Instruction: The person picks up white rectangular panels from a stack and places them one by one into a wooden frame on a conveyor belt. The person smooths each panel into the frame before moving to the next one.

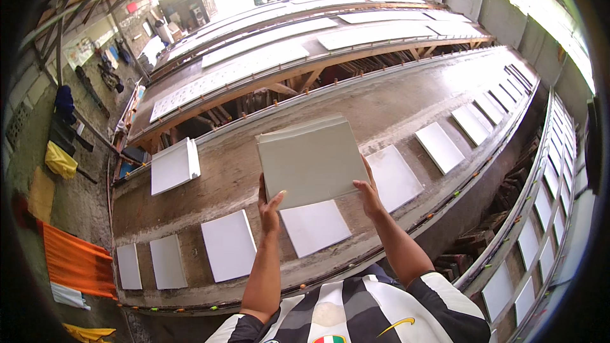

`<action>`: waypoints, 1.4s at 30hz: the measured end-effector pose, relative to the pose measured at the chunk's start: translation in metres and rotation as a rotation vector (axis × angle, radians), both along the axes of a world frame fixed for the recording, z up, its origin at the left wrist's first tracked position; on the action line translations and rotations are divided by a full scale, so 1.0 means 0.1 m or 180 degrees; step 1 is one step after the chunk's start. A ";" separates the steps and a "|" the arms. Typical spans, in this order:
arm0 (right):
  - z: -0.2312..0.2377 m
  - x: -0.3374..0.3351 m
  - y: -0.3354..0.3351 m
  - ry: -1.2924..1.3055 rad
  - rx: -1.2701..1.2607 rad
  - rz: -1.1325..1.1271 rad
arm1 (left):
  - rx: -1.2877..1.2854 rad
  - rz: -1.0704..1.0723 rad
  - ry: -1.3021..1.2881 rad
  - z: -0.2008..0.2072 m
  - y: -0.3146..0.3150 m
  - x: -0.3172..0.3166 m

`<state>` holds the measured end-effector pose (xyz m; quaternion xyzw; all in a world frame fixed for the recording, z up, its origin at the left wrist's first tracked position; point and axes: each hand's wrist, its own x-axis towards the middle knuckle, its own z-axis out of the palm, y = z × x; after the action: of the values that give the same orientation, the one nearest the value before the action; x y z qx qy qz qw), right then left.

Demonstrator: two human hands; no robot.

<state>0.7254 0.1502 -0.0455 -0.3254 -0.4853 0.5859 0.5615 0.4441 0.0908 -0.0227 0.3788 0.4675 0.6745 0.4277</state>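
Between my two hands is a thick stack of off-white sheets (311,159), held up over the long table. My left hand (269,206) grips its near left corner, thumb on top and fingers underneath. At the right edge my right hand (367,192) holds it the same way. Just below the stack a white sheet (316,228) lies flat near the table's front edge. Another white sheet (393,178) lies beside my right hand, and one more (229,246) is left of my left forearm. What the stack's underside touches is hidden.
A pile of white sheets (175,168) rests at the table's left end. Single sheets run in a row along the front edge of the brown table (229,197). More long tables with white panels stand beyond and to the right. Orange cloth (76,260) hangs at left.
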 end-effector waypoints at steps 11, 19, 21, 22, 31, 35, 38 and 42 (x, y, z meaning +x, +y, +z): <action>0.04 1.67 0.80 -0.0115 -0.0059 0.0239 | -0.0128 0.0278 -0.0093 -0.18 0.60 1.72; -0.07 2.34 1.01 0.0004 -0.0299 0.0278 | -0.0201 0.0292 0.0025 -0.26 0.77 2.37; -0.02 2.44 0.99 0.0045 -0.0270 0.0137 | -0.0118 0.0197 0.0098 -0.25 0.88 2.48; -0.01 2.51 0.99 0.0062 -0.0256 0.0069 | -0.0077 0.0153 0.0131 -0.24 0.93 2.53; -0.13 3.47 1.43 -0.0080 -0.0013 -0.0064 | -0.0051 0.0048 0.0144 -0.13 1.35 3.52; -0.15 3.96 1.69 0.0171 -0.0173 0.0112 | -0.0063 0.0118 0.0071 -0.20 1.55 3.98; -0.16 4.37 1.91 -0.0073 0.0001 0.0314 | -0.0130 0.0221 0.0049 -0.14 1.61 4.40; 0.00 4.77 2.09 -0.0390 0.0114 0.0406 | -0.0136 0.0528 0.0179 -0.14 1.68 4.82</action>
<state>1.2024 0.3590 -0.0456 -0.3190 -0.5489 0.5906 0.4981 0.9262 0.2590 -0.0368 0.3483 0.5234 0.6866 0.3651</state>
